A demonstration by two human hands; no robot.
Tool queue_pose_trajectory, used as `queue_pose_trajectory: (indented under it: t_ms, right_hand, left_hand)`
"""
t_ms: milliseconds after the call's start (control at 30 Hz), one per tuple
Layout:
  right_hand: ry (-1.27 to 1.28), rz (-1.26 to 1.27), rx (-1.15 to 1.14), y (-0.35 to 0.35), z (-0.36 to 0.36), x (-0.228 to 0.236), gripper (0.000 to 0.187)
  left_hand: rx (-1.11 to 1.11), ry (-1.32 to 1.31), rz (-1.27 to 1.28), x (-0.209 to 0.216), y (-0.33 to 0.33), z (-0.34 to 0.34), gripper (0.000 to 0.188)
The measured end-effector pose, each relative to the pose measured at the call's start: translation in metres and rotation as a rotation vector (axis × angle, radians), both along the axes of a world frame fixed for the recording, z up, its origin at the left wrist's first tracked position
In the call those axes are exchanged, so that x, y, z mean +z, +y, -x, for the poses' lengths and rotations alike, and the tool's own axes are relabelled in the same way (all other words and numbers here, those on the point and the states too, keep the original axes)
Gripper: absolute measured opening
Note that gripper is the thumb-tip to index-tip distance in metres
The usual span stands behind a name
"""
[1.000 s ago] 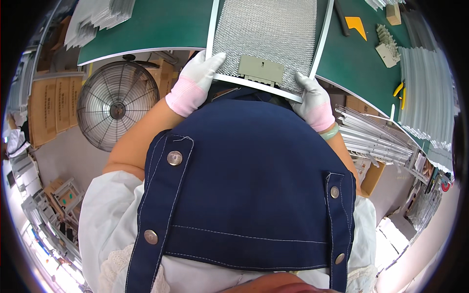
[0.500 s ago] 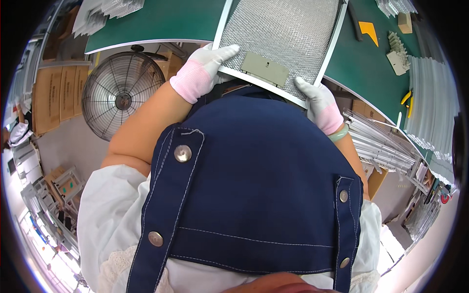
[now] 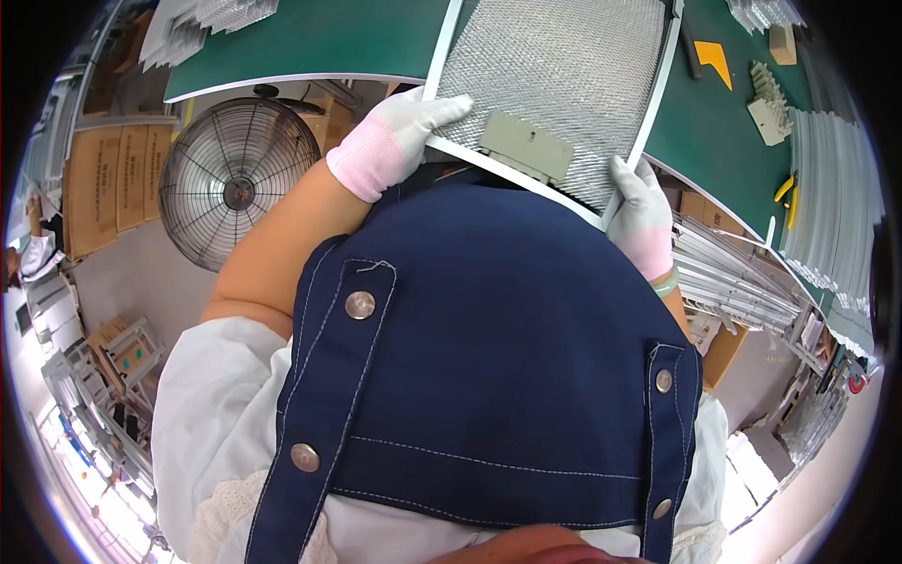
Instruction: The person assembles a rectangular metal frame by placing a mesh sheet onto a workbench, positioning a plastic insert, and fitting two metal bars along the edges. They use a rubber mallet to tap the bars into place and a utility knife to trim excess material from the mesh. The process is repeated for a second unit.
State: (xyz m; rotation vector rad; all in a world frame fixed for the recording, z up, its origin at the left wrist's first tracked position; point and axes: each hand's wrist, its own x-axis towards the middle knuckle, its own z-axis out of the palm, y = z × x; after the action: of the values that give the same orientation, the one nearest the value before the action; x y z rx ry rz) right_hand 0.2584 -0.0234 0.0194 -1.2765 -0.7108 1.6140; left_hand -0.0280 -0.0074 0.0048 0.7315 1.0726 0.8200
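Observation:
A silver mesh panel in a white metal frame lies at the near edge of the green table, its front rim sticking out toward my apron. My left hand, in a white glove with a pink cuff, grips the frame's left side near its front corner, thumb on top. At the front right corner my right hand, gloved alike, holds the frame with the thumb over the rim. The fingers under the frame are partly hidden. A flat grey-green plastic piece rests on the mesh by the front rim.
Right on the green table lie an orange triangular piece, yellow-handled pliers, a stack of grey-green pieces and metal strips. Mesh sheets sit at the far left. A floor fan stands left, near cartons.
The framed panel has shifted slightly to the right and turned a little. Both hands have moved with it, the right one lower along the corner.

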Motion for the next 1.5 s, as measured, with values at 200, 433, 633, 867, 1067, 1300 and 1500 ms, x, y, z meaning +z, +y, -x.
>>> queue_pose_trajectory:
  t_ms: [200, 433, 633, 867, 1067, 1300, 1500]
  right_hand:
    - [-0.026, 0.000, 0.143, 0.005, -0.003, 0.006, 0.036]
    - [0.115, 0.074, 0.257, -0.002, -0.008, 0.008, 0.041]
    - [0.124, 0.142, 0.204, -0.007, -0.012, 0.014, 0.040]
    - [-0.155, -0.077, 0.187, 0.011, -0.027, -0.001, 0.040]
    - [0.198, -0.054, 0.242, 0.004, -0.021, 0.005, 0.048]
    - [0.179, -0.081, 0.303, 0.007, -0.023, 0.011, 0.050]
    - [0.149, -0.077, 0.286, 0.003, -0.023, 0.003, 0.050]
  left_hand:
    - [-0.197, -0.030, 0.016, 0.023, 0.001, 0.014, 0.032]
    - [0.026, 0.215, -0.070, 0.013, 0.011, 0.006, 0.034]
    - [-0.079, 0.159, -0.107, 0.007, 0.011, 0.005, 0.039]
    - [-0.157, 0.289, -0.164, 0.001, 0.020, 0.001, 0.044]
    - [-0.151, 0.205, -0.382, 0.040, 0.062, 0.005, 0.047]
    - [-0.259, 0.246, -0.333, 0.070, 0.109, 0.001, 0.046]
    - [-0.285, 0.751, -0.580, 0.029, 0.156, -0.001, 0.054]
